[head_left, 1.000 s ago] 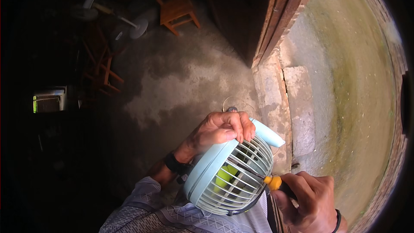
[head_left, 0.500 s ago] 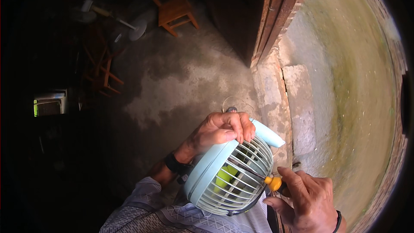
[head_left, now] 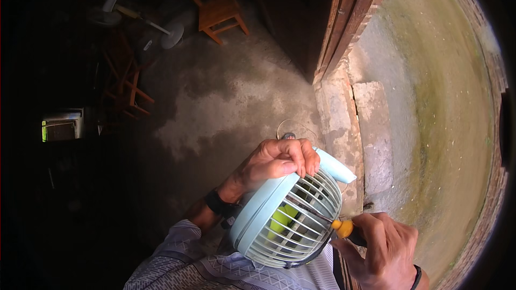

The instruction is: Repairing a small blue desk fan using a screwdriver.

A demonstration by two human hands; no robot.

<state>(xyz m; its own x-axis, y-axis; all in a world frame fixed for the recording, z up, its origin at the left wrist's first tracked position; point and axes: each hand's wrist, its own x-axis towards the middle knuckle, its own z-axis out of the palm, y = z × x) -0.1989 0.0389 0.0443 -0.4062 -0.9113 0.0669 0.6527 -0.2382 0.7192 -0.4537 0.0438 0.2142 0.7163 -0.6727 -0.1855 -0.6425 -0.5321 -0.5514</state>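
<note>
— Left hand [head_left: 277, 161] first: what is being grasped by it?

— A small fan [head_left: 263, 209] is being gripped, with the fingers being hooked over the far edge of its light blue rim. It is being held in the near middle of the scene, before patterned clothing [head_left: 199, 266]; whether that is being touched cannot be told.

— And the right hand [head_left: 384, 249]?

— Its fingers are being curled around the dark handle of a screwdriver [head_left: 342, 229], whose yellow collar is being held just beside the bulge of the white cage [head_left: 301, 244].

— How much room is being left for moving?

— Little within the cage, where the shaft is being hemmed in by bars. More is being left around the right hand, outside the bars. Far and left, a broad concrete floor [head_left: 215, 107] is being shown, bounded on the right by a stone threshold [head_left: 341, 113].

— Which way is the fan being pointed?

— Its domed cage is being turned right and slightly near, while the rim is being slanted from near left to far right.

— And the screwdriver's long axis?

— It is being lined up from near right, at the handle, to far left, between the bars; the tip is being obscured.
</note>
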